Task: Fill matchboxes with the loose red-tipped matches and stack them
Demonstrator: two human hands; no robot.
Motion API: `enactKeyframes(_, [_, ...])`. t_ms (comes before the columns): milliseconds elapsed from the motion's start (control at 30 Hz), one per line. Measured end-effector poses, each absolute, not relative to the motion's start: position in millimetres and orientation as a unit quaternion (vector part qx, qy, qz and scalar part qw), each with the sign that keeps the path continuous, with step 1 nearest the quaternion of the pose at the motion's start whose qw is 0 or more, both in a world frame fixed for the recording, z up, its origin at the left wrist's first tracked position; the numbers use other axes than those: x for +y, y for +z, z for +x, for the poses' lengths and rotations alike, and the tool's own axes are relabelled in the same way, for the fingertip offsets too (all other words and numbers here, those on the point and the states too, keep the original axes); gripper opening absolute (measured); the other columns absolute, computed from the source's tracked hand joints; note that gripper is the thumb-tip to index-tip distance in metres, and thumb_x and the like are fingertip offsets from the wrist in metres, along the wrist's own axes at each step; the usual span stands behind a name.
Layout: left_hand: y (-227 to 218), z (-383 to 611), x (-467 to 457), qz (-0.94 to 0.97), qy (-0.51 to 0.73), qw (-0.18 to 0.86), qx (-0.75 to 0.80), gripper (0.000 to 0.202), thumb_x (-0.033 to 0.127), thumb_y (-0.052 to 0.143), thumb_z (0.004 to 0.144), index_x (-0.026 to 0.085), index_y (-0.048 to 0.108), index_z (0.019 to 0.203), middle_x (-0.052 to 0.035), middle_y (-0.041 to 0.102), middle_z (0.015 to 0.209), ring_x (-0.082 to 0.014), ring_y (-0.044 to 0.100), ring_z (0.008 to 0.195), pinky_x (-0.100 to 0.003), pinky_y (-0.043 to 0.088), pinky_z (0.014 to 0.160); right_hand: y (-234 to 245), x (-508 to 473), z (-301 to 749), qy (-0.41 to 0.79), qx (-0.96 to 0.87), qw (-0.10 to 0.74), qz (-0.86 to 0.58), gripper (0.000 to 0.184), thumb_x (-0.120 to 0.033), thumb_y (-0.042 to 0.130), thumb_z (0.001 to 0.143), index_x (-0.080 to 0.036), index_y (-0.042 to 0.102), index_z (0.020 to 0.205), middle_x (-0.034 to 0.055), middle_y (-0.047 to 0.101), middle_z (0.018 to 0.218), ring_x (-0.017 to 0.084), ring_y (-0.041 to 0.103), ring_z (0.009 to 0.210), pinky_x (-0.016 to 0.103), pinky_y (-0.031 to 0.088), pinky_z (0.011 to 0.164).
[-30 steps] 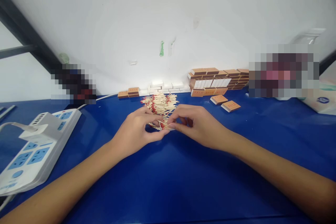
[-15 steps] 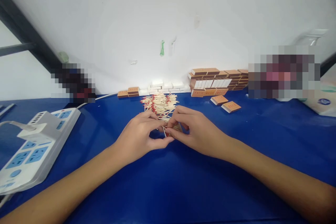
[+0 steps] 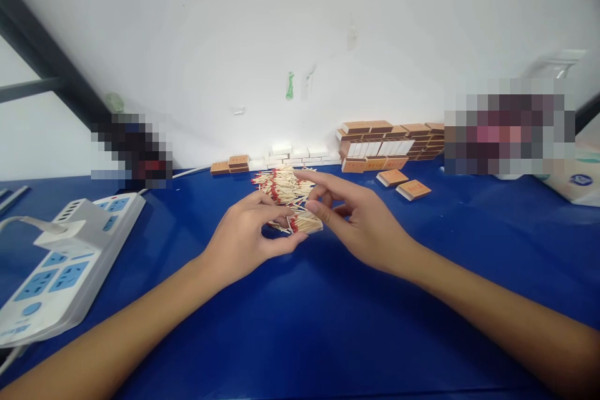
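My left hand (image 3: 257,225) grips a small white matchbox tray (image 3: 315,230) between thumb and fingers, just above the blue table. Red-tipped matches (image 3: 304,221) lie in this tray, heads toward the left. My right hand (image 3: 349,212) is up beside the tray's right end, index finger stretched out over the loose match pile (image 3: 279,186). Its thumb and index finger are apart, and I see nothing held between them; the other fingers curl inward. Behind my hands the pile spreads loosely, its near part covered by my fingers.
Closed matchboxes (image 3: 375,165) are stacked along the wall at right, with two loose orange matchboxes (image 3: 413,189) in front. White trays (image 3: 300,153) line the wall behind the pile. A power strip (image 3: 60,269) with a plugged-in adapter occupies the left side of the blue table (image 3: 300,325).
My right hand has let go of the tray and moved up and away, its index finger now reaching over the pile. The matches inside the tray now show. My left hand has barely moved.
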State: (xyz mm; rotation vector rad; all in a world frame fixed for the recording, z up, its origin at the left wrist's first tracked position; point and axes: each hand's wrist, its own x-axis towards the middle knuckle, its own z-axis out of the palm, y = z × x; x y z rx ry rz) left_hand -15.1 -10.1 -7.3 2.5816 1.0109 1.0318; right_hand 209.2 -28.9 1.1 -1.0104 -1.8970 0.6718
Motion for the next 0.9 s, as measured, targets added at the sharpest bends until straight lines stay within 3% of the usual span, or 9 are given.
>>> enactKeyframes(67, [-7.1, -15.0, -10.4, 0.87, 0.353, 0.094, 0.33, 0.024, 0.034, 0.083, 0.084, 0.021, 0.08, 0.103, -0.003, 0.07, 0.085, -0.0172, 0.067, 0.08, -0.03, 0.057, 0.071, 1.5, -29.6, 208.3, 0.257, -0.761, 0.439, -0.403, 0.022, -0.032, 0.058, 0.103, -0.026, 0.072, 0.118, 0.0032, 0.072, 0.105, 0.014, 0.063, 0.083, 0.026, 0.048, 0.062])
enactKeyframes(200, [-6.5, -15.2, -10.2, 0.866, 0.363, 0.095, 0.331, 0.025, 0.034, 0.083, 0.083, 0.02, 0.08, 0.104, -0.0037, 0.071, 0.087, -0.0166, 0.067, 0.079, -0.029, 0.058, 0.071, -0.6, -28.5, 207.1, 0.264, -0.736, 0.453, -0.428, 0.018, -0.038, 0.066, 0.098, -0.023, 0.077, 0.102, 0.0023, 0.075, 0.089, 0.015, 0.063, 0.074, 0.028, 0.049, 0.062])
enactKeyframes(367, [-5.8, -16.5, -9.0, 0.864, 0.361, 0.086, 0.34, 0.024, 0.035, 0.083, 0.084, 0.021, 0.081, 0.103, -0.0027, 0.072, 0.084, -0.0169, 0.066, 0.079, -0.03, 0.057, 0.071, -4.9, -20.9, 212.2, 0.262, -0.757, 0.422, -0.423, 0.017, -0.038, 0.07, 0.095, -0.024, 0.079, 0.094, 0.0042, 0.069, 0.096, 0.015, 0.06, 0.078, 0.028, 0.047, 0.062])
enactKeyframes(600, [-7.6, -18.3, -6.6, 0.87, 0.358, 0.071, 0.333, 0.026, 0.035, 0.083, 0.084, 0.021, 0.081, 0.106, -0.0033, 0.071, 0.084, -0.0173, 0.065, 0.078, -0.031, 0.055, 0.071, 0.5, -15.0, 222.6, 0.24, -0.791, 0.363, -0.43, 0.013, -0.033, 0.07, 0.096, -0.023, 0.077, 0.094, 0.0007, 0.057, 0.086, 0.012, 0.051, 0.068, 0.029, 0.045, 0.065])
enactKeyframes(900, [-11.7, -21.2, -3.2, 0.892, 0.326, 0.075, 0.303, 0.026, 0.037, 0.081, 0.086, 0.022, 0.08, 0.107, -0.0053, 0.072, 0.091, -0.0189, 0.066, 0.084, -0.032, 0.055, 0.073, -1.7, -18.6, 223.2, 0.188, -0.845, 0.305, -0.396, 0.011, -0.026, 0.066, 0.097, -0.022, 0.077, 0.097, 0.0028, 0.06, 0.092, 0.013, 0.055, 0.077, 0.028, 0.044, 0.069])
